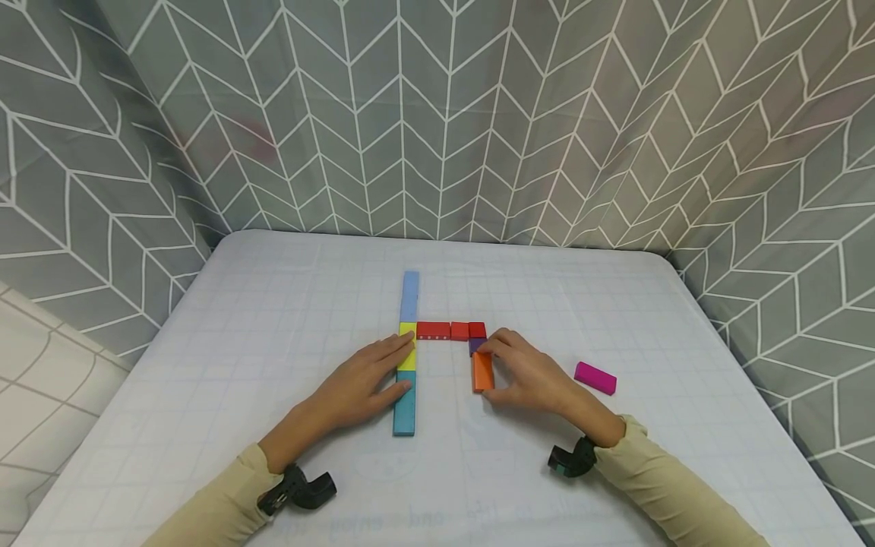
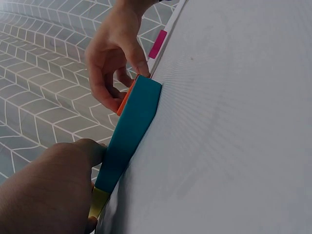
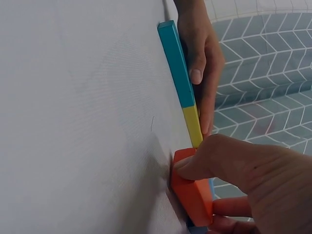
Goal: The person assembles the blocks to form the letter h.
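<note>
Blocks lie end to end on the table in the head view: a light blue block point(image 1: 409, 296), a yellow block point(image 1: 407, 363) and a teal block point(image 1: 405, 414) form one straight column. From the yellow block a row of red blocks point(image 1: 434, 330) runs right, and a purple block point(image 1: 475, 346) sits below its far end. My left hand point(image 1: 358, 384) rests along the column, its extended fingers on the yellow block and its thumb on the teal one. My right hand point(image 1: 529, 374) pinches an orange block point(image 3: 192, 197) between thumb and fingers, just below the purple block.
A magenta block point(image 1: 595, 377) lies apart, right of my right hand. The white table point(image 1: 307, 273) has a rounded back edge, with a grey chevron curtain point(image 1: 424, 114) behind and at the sides. Each wrist carries a black camera point(image 1: 297, 490).
</note>
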A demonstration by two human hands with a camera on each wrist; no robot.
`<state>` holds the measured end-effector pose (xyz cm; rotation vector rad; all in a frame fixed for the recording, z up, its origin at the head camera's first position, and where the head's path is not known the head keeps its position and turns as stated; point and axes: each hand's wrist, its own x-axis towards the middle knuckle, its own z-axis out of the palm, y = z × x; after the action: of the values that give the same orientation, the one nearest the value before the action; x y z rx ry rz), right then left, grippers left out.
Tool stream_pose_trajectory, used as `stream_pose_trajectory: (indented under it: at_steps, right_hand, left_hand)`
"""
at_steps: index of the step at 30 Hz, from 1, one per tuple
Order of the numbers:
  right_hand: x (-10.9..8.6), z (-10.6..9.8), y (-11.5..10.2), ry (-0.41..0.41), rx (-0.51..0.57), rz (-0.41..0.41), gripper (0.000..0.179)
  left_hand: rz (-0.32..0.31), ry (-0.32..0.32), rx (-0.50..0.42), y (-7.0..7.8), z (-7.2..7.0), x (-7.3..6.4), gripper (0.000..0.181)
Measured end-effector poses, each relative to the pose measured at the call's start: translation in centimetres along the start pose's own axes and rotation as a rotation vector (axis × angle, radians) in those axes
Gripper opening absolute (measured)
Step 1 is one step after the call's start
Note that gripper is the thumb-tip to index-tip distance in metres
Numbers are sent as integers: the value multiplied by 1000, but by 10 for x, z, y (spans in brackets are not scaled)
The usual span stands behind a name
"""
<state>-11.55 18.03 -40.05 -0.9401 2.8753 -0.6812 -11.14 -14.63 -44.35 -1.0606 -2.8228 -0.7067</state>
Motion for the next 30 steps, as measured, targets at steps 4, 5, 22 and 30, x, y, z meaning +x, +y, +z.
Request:
stream_pose_trajectory:
  at_steps: [4, 5, 22, 30]
  right_hand:
    - [0, 0, 0, -6, 4, 1, 55]
    - [0, 0, 0, -7, 4, 4, 55]
    - [-5, -3, 2, 9, 2, 6, 53]
    - [-14, -13, 7, 59, 43, 17, 54]
  left_hand:
    - [-3, -6, -2, 0, 0, 0, 68]
    - [-5, -10, -2, 1, 0, 0, 68]
    - [-14, -7, -13, 4, -3, 0, 69]
    - [-9, -8, -6, 3, -3, 0, 69]
